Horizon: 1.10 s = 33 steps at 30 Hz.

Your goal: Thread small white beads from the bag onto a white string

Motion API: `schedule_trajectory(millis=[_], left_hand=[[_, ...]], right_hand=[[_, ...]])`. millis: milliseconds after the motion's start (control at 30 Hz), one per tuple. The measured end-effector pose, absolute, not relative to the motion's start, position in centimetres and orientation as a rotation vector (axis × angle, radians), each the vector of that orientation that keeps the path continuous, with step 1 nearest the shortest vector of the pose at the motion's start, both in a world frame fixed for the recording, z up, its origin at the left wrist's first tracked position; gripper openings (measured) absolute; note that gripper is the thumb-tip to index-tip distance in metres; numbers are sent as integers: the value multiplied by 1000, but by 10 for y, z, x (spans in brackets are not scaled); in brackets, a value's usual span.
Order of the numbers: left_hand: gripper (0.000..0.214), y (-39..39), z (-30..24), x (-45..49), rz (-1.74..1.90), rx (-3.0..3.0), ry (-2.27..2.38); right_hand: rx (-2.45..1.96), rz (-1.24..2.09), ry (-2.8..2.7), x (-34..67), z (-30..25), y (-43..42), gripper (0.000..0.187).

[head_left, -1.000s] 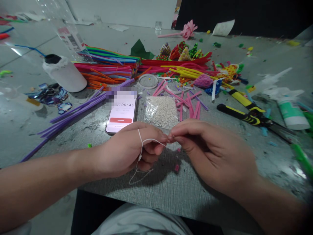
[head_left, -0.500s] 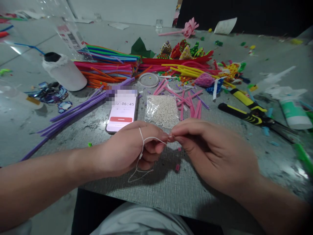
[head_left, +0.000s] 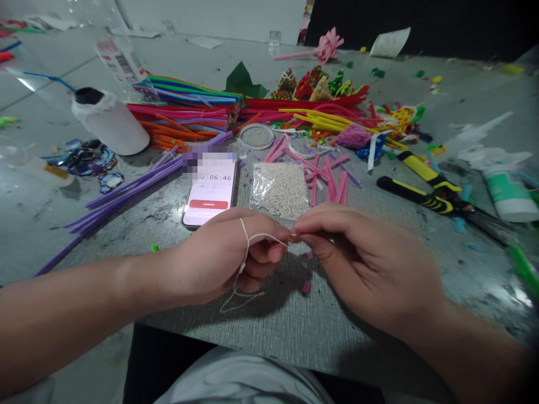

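My left hand [head_left: 236,252] pinches a thin white string [head_left: 248,240] between thumb and forefinger. The string loops over the thumb side of the hand, has a small knot, and its loose end dangles below the fingers. My right hand [head_left: 362,258] meets it fingertip to fingertip, thumb and forefinger closed on something tiny and pale that I cannot make out. Just beyond the hands lies a clear bag of small white beads [head_left: 282,189]. A phone [head_left: 210,191] showing a running timer lies left of that bag.
Purple pipe cleaners [head_left: 138,188] lie at left, near a white bottle [head_left: 112,120]. Behind are bundles of coloured pipe cleaners [head_left: 185,115] and cut pink strips [head_left: 332,177]. Yellow-black pliers [head_left: 438,193] and a green-labelled bottle [head_left: 507,188] are at right. The table's front edge [head_left: 236,350] runs before my lap.
The hands stay almost in place, with the right fingertips shifting very slightly at the pinch. The phone's timer has gone from 06:45 to 06:46.
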<state>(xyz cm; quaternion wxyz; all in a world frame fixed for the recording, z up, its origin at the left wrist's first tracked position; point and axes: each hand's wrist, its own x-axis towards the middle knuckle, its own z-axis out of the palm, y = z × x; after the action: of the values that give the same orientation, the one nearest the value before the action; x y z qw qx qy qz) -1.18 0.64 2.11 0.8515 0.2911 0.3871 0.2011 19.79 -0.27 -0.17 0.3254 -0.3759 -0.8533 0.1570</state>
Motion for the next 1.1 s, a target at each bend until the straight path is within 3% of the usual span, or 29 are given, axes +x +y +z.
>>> schedule_trajectory(millis=[767, 1100], left_hand=[[30, 2, 15, -14, 518, 693, 826], [32, 3, 8, -14, 531, 995, 959]], right_hand=[[-1018, 448, -2213, 196, -2, -3, 12], [-1065, 519, -2157, 194, 4, -4, 12]])
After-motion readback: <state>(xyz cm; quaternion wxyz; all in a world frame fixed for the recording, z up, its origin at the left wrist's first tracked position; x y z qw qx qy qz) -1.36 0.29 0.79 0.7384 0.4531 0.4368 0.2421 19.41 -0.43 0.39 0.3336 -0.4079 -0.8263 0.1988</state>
